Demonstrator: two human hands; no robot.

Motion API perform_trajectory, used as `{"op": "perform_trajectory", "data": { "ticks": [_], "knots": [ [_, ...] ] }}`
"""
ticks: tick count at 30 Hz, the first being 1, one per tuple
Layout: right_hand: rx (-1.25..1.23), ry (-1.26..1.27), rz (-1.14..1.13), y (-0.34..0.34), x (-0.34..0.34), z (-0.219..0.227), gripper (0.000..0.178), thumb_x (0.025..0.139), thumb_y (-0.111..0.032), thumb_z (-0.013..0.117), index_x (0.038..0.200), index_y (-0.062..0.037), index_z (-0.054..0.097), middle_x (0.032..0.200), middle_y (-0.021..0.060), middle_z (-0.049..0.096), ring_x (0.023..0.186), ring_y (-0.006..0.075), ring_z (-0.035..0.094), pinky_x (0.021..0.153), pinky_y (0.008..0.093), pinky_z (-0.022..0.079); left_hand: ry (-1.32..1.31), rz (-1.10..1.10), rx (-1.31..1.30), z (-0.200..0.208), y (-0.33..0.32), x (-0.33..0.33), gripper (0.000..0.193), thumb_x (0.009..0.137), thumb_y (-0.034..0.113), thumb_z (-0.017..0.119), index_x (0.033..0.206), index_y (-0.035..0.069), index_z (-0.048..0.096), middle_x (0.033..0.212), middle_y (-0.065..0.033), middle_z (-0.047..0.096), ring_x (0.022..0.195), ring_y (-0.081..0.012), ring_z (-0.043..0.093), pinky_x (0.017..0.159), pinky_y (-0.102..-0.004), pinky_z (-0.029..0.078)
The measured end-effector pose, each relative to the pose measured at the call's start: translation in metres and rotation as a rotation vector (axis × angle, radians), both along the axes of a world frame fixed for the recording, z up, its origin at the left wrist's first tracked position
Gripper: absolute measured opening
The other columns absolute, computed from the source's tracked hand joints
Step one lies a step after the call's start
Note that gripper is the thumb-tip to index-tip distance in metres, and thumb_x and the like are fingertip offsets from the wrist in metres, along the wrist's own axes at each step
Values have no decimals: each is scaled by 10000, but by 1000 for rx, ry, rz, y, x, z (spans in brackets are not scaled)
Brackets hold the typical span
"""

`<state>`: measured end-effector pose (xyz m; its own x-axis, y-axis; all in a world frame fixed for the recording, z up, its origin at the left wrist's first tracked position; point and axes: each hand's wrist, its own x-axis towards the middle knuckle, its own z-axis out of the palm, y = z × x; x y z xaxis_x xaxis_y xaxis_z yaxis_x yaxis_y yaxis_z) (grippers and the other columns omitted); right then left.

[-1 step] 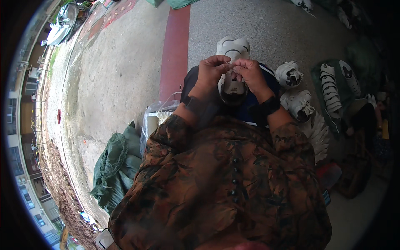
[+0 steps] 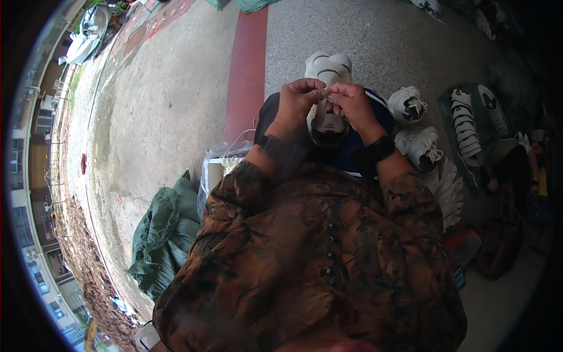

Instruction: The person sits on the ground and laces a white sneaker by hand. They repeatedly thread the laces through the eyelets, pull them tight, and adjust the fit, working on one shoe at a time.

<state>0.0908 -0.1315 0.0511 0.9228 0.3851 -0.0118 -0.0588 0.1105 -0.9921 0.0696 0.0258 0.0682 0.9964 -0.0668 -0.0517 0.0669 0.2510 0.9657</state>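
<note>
- Shoe [image 2: 328,124] is over the lap [image 2: 270,115], right below both hands;
- left hand [image 2: 298,101] has thumb and index nearly together; can't tell what's pinched;
- right hand [image 2: 353,105] is curled in close beside it; its hold's too small to tell

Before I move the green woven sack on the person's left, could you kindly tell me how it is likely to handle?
The green woven sack will probably feel floppy, since it lies slumped in deep creases. Its ragged edge looks frayed, so loose strands may snag. Its weight is hard to judge because any contents are hidden.
</note>
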Motion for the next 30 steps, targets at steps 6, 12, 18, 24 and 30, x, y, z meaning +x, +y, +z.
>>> {"op": "perform_trajectory", "data": {
  "ticks": [6, 12, 18, 24, 30],
  "knots": [
    [-3, 0, 6, -2, -1, -5, 78, 817, -32, 566, 776, -17, 631, 612, 14, 583, 510, 44, 492, 465, 188, 379, 27, -42, 30, 4, 1, -4, 74, 799, 59, 657, 849, 13, 687, 744, 2, 632, 695, -63, 517, 657, -222, 420],
    [-55, -30, -15, -4, -8, 5, 98, 798, -25, 579, 708, -28, 617, 578, -4, 548, 519, 50, 487, 488, 207, 376, -40, -111, 153, 1, 4, -2, 72, 813, 54, 645, 862, 21, 686, 770, -14, 652, 730, -75, 555, 694, -240, 449],
    [-212, -225, 20, -6, -12, 1, 73, 790, -28, 584, 726, -10, 611, 577, 4, 544, 549, 65, 508, 510, 238, 389, 72, -232, -19, -5, 12, -3, 49, 815, 43, 637, 835, 2, 655, 781, -43, 662, 742, -103, 592, 706, -250, 469],
    [-477, -641, -81, -4, -23, -9, 90, 809, -40, 552, 770, 30, 592, 599, 71, 556, 564, 115, 527, 519, 295, 415, -25, -125, 81, -24, 9, -3, 105, 804, 114, 667, 835, 16, 644, 794, -70, 664, 722, -172, 624, 682, -277, 486],
    [-356, -392, -212, -13, -12, 11, 96, 812, -40, 541, 804, 34, 601, 613, 78, 564, 570, 118, 508, 539, 292, 423, -638, -70, 1125, -47, -3, -19, 235, 699, 243, 701, 863, 104, 607, 820, -88, 575, 780, -305, 594, 696, -378, 489]
  ]
}}
